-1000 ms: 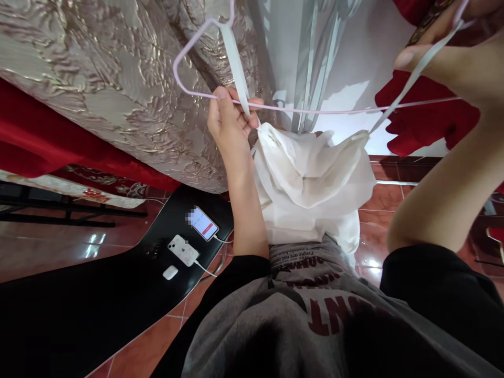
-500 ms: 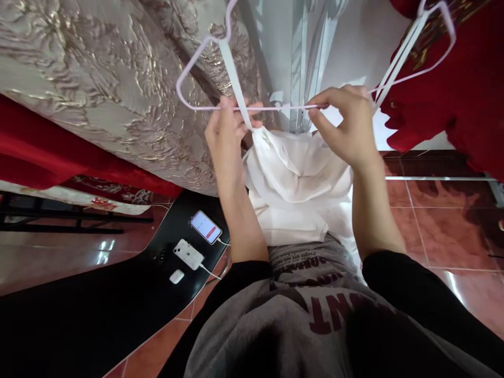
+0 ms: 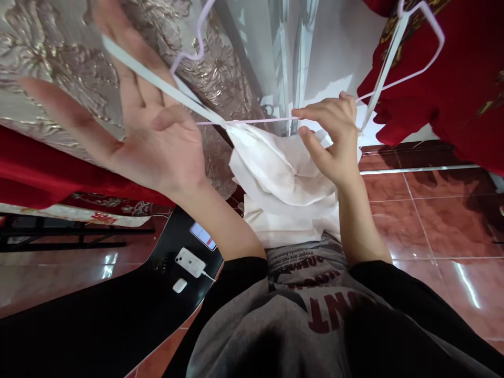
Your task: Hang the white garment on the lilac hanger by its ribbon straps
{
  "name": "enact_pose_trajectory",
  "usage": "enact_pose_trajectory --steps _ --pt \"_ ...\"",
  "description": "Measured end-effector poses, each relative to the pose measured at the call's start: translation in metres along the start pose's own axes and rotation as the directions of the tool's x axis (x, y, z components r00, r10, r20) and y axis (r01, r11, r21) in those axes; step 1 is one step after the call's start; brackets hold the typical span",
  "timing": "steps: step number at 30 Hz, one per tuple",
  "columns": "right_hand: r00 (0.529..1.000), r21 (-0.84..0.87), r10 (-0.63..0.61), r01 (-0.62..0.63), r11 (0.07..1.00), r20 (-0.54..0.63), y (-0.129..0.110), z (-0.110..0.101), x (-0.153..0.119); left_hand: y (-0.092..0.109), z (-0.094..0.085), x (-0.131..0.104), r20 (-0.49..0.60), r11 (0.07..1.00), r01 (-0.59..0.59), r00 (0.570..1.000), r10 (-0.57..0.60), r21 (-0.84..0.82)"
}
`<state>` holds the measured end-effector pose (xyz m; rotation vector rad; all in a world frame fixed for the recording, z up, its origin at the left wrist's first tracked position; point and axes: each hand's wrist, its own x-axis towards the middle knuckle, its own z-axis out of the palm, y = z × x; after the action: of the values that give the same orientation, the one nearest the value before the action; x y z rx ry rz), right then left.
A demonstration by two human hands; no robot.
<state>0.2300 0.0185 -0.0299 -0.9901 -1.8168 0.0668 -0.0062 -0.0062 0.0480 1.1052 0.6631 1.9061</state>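
A pale purple hanger [image 3: 268, 121] runs across the upper middle, with its curved ends at both sides. White cloth [image 3: 279, 178] hangs below its bar from white straps. The left strap [image 3: 157, 83] is stretched to the upper left across my left hand [image 3: 157, 121], which is spread with its palm showing and its fingertips blurred. My right hand [image 3: 331, 136] is at the bar, thumb and index finger apart, other fingers curled near the bar. Whether they grip it is unclear. The right strap [image 3: 384, 73] hangs on the hanger's right end.
Embossed silver-beige fabric [image 3: 43, 47] hangs at the upper left, red fabric [image 3: 468, 79] at the right. A black table [image 3: 98, 304] at the lower left bears two phones [image 3: 190, 262] and a white case [image 3: 180, 285]. Red floor tiles [image 3: 452, 220] lie at the right.
My left hand has left the bar, opened wide and moved up and left, pulling the left strap outward. My right hand's thumb and index finger have parted. The hanger has shifted slightly left.
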Motion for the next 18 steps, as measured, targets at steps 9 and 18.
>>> enact_pose_trajectory --steps 9,18 --pt "0.996 -0.022 -0.051 0.053 0.998 0.079 -0.013 0.003 -0.004 -0.049 -0.013 -0.017 -0.219 0.982 0.168 0.965 -0.145 0.088" --pt "0.799 0.198 0.232 -0.144 0.97 -0.555 0.019 -0.001 -0.018 -0.067 0.024 -0.025 -0.107 0.992 0.104 0.99 -0.096 0.074"
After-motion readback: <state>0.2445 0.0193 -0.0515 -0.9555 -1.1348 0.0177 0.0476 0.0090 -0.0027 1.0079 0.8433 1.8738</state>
